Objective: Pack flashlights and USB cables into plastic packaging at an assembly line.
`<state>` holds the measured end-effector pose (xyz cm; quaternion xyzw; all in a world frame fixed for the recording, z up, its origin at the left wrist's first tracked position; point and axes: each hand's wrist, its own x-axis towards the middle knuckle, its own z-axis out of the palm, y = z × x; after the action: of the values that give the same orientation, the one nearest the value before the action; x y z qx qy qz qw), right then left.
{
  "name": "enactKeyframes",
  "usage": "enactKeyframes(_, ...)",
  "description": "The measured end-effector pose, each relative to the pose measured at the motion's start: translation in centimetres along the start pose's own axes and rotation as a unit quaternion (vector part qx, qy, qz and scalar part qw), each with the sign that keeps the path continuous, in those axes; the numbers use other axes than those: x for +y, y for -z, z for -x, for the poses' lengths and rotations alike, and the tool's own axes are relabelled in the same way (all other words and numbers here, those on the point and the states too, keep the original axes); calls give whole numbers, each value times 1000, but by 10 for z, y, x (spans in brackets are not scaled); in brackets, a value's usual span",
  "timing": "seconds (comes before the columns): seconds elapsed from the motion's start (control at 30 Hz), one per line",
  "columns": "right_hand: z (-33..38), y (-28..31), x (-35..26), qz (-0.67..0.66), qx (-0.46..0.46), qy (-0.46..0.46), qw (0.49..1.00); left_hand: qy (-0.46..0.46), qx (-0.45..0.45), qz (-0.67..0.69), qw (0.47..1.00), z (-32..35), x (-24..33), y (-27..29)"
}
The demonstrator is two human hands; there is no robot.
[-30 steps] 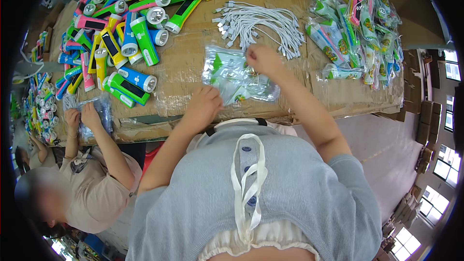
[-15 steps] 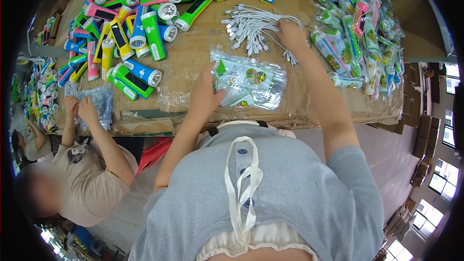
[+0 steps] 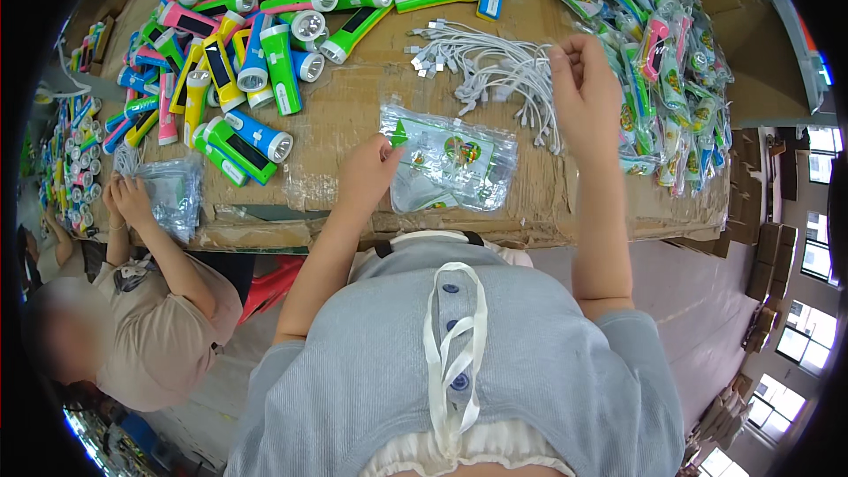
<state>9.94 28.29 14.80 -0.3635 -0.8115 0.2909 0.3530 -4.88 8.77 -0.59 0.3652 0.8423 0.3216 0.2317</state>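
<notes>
Packing was at the cable step: my left hand pinched the clear printed bag on the cardboard table, my right hand pinched one white cable; next, I judged, the bag needed opening.

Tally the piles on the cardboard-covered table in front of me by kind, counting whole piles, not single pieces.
Loose flashlights pile: 1
White cables bundle: 1
Clear printed bags stack: 1
Packed bags heap: 1
Total: 4 piles
</notes>
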Motion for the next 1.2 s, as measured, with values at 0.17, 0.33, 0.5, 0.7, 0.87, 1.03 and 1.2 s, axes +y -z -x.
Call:
enactKeyframes(0.17, -13, -23, 37, 20, 105, 1, 994, -3, -22, 70, 997, -6, -6, -8)
enactKeyframes(0.33, -54, 0, 42, 201, 186, 202, 940, 24, -45, 149, 988, 1, -3, -3)
enactKeyframes(0.5, -29, 30, -16, 105, 203, 134, 964, 84, -60, 224, 969, 8, 0, -1)
enactKeyframes(0.7, 87, -70, 17, -309, -287, -55, 905, 59, -53, 368, 927, 2, -2, -8)
enactKeyframes(0.87, 94, -98, 63, 104, -540, 5, 835, 74, 8, 295, 953, 8, 20, 2)
enactKeyframes(1.03, 51, -105, 39, 398, -586, 20, 706, 5, 15, 166, 986, 18, 25, 7)
enactKeyframes(1.2, 25, -104, 31, 251, -680, 157, 671, 84, -49, 264, 960, 22, 17, 20)
